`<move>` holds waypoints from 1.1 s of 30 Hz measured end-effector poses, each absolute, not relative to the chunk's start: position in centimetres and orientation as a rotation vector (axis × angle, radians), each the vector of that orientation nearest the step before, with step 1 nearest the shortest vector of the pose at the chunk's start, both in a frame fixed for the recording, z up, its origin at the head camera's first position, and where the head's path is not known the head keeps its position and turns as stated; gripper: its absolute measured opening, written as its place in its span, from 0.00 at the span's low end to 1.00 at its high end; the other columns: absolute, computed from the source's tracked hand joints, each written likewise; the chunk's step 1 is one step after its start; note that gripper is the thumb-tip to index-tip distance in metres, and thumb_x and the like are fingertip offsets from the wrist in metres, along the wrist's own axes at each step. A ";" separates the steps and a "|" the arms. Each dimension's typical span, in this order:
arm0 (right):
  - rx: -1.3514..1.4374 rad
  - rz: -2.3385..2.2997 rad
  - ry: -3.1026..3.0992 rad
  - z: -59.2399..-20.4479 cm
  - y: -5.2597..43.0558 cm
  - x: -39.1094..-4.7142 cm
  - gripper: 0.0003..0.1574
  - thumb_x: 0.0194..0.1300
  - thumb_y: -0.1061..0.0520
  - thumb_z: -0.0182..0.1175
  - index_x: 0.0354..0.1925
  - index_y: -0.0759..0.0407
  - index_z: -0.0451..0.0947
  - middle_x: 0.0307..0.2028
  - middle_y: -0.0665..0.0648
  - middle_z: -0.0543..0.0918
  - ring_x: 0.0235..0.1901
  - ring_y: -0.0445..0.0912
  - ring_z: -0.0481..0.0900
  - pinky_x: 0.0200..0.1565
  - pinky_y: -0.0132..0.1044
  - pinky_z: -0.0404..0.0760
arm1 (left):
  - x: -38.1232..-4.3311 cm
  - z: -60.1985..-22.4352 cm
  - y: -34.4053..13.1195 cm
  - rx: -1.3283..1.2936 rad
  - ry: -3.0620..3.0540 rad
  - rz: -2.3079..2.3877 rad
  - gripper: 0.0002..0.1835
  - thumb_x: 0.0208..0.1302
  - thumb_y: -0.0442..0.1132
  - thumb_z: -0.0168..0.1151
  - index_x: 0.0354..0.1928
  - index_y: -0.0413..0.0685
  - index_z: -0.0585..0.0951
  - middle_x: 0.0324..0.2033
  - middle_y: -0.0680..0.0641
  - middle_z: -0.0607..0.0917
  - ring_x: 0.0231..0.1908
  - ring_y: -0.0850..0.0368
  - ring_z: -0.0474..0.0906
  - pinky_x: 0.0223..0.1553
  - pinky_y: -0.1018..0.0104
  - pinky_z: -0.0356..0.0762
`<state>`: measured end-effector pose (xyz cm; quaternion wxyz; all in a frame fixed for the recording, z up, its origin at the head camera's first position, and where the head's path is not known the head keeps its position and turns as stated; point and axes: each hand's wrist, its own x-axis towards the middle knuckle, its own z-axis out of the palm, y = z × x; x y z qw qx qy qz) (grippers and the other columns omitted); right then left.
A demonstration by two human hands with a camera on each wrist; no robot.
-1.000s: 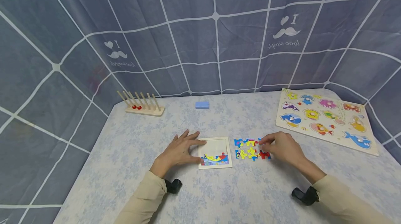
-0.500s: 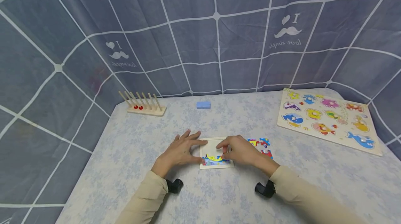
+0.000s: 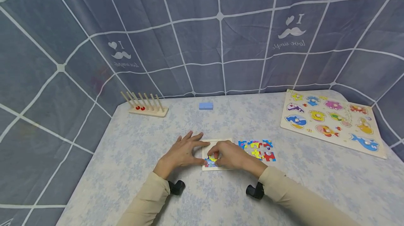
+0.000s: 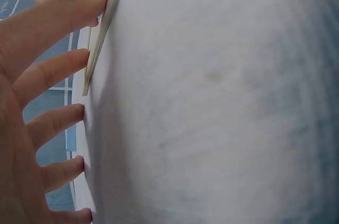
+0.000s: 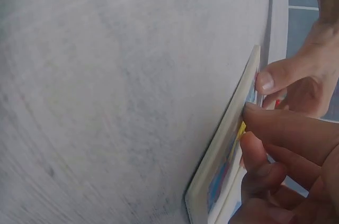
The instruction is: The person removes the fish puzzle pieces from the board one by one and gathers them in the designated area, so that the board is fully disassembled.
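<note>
A small jigsaw tray [image 3: 217, 169] with a pale wooden frame lies on the table, its lower part filled with blue and yellow picture pieces. My left hand [image 3: 183, 151] rests at its left side with fingers spread, thumb and index finger touching the frame. Over the tray, my right hand [image 3: 231, 155] pinches a jigsaw piece [image 5: 242, 128] between thumb and curled fingers; a bit of yellow shows there in the right wrist view, the rest being hidden. Right of the tray lie several loose jigsaw pieces [image 3: 267, 144] in blue, yellow and red, partly covered by the right hand.
At the back left stands a wooden peg rack [image 3: 148, 112] with red beads on it. A blue block [image 3: 206, 106] lies at the back middle. Wooden boards with sea-animal knob pieces [image 3: 331, 122] lie at the back right, and a grey-blue curtain [image 3: 202, 33] hangs behind the table.
My right hand has moved left from the loose pieces to over the tray, and its fingers now sit further left inside it. My left hand has stayed at the tray's left side.
</note>
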<state>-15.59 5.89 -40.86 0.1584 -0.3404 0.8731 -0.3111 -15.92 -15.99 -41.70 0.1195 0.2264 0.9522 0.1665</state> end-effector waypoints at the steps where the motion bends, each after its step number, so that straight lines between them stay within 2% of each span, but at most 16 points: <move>1: -0.976 -0.896 2.498 -41.0 5.9 -15.6 0.19 0.56 0.70 0.67 0.48 0.62 0.85 0.30 0.49 0.79 0.31 0.41 0.73 0.33 0.35 0.74 | -15.9 -41.7 -16.0 0.661 2.784 0.485 0.38 0.50 0.63 0.72 0.65 0.65 0.77 0.74 0.49 0.61 0.74 0.38 0.46 0.66 0.28 0.46; 7: -0.946 -0.948 2.504 -41.2 5.7 -15.5 0.18 0.54 0.71 0.68 0.45 0.62 0.85 0.29 0.50 0.79 0.29 0.42 0.73 0.33 0.35 0.74 | -15.9 -41.9 -16.2 0.685 2.779 0.479 0.41 0.47 0.65 0.74 0.66 0.65 0.76 0.74 0.48 0.60 0.74 0.37 0.46 0.66 0.29 0.45; 15: -0.866 -1.013 2.504 -41.3 5.3 -15.3 0.20 0.51 0.73 0.68 0.42 0.59 0.81 0.29 0.50 0.78 0.29 0.42 0.74 0.34 0.38 0.75 | -15.9 -41.9 -16.5 0.702 2.742 0.497 0.49 0.37 0.67 0.77 0.68 0.67 0.74 0.75 0.49 0.58 0.75 0.39 0.42 0.67 0.29 0.42; 21: -0.900 -1.061 2.483 -41.4 5.4 -15.4 0.23 0.48 0.74 0.67 0.41 0.56 0.78 0.31 0.50 0.79 0.28 0.42 0.74 0.31 0.35 0.75 | -16.0 -41.9 -16.5 0.700 2.731 0.511 0.49 0.37 0.67 0.78 0.68 0.68 0.74 0.75 0.48 0.58 0.75 0.38 0.42 0.67 0.29 0.41; 26: -0.944 -1.130 2.391 -41.4 5.6 -15.4 0.17 0.51 0.70 0.67 0.38 0.54 0.78 0.31 0.49 0.80 0.24 0.42 0.75 0.28 0.34 0.74 | -16.1 -42.0 -16.4 0.697 2.740 0.497 0.49 0.37 0.67 0.78 0.68 0.67 0.74 0.75 0.48 0.58 0.75 0.39 0.42 0.68 0.30 0.42; 33: -0.955 -1.159 2.276 -41.7 5.6 -14.9 0.08 0.55 0.63 0.72 0.32 0.54 0.82 0.28 0.43 0.82 0.30 0.40 0.79 0.34 0.32 0.75 | -16.0 -41.9 -16.4 0.695 2.736 0.499 0.50 0.37 0.67 0.78 0.68 0.65 0.74 0.75 0.49 0.58 0.75 0.40 0.42 0.68 0.31 0.42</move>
